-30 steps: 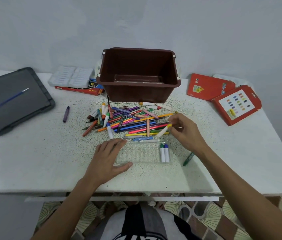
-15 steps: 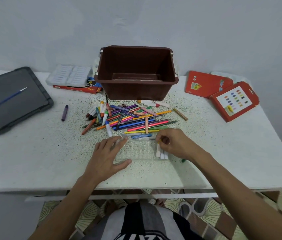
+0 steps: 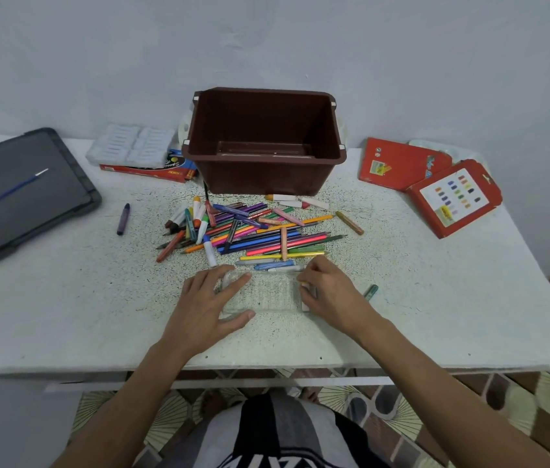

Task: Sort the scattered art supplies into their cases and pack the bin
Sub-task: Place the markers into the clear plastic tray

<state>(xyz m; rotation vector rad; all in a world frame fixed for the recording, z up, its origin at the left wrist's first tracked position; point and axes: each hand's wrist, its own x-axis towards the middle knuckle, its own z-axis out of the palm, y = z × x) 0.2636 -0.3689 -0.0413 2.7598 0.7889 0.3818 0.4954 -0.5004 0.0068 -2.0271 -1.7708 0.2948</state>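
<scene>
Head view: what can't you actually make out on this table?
Head view, crayons at the clear tray's right end: right hand covers most; count and grip unclear.
Head view, brown bin: front wall hides its near floor.
Head view, red box: print too small to read.

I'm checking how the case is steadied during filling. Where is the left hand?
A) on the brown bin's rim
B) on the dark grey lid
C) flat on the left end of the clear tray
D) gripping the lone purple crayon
C: the left hand lies with straight fingers on the left end of the clear tray, while the right hand holds a crayon at its right end.
</scene>
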